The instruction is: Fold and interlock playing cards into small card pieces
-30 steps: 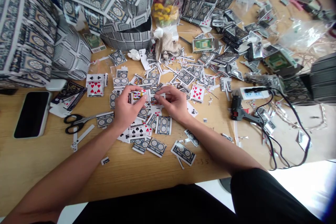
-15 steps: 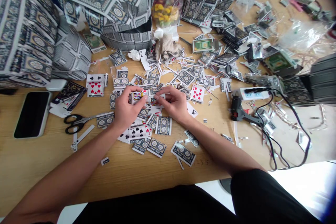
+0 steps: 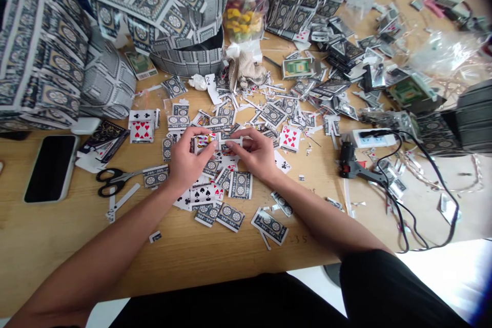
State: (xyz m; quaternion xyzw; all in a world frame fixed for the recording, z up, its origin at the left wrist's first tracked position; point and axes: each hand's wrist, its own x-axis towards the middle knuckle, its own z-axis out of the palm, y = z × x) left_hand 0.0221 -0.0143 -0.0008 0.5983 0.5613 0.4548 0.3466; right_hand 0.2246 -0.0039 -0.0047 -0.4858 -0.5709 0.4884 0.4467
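Note:
My left hand point(image 3: 188, 159) is closed on a cut playing card point(image 3: 203, 142) with a face-card picture, held between thumb and fingers. Close by on the right, my right hand point(image 3: 255, 151) pinches a small piece of playing card point(image 3: 230, 144) with a white edge. The two pieces are nearly end to end; whether they touch I cannot tell. Beneath and around both hands lie cut cards, some face up like the spades card point(image 3: 202, 193), others showing patterned backs like one card point(image 3: 241, 184). Black-handled scissors point(image 3: 111, 180) lie left of my left forearm, blades partly under a card.
A phone point(image 3: 49, 169) lies at left. Large boxes covered in cards point(image 3: 42, 46) and a round card-covered container point(image 3: 188, 59) stand behind. At right are a glue gun point(image 3: 348, 159), a power strip point(image 3: 371, 138) and looping black cables point(image 3: 426, 164). Card boxes point(image 3: 298, 67) and scraps fill the back.
The small piece in my right hand has turned, so more of its white edge shows. My hands stay nearly in place; the whole view has shifted slightly.

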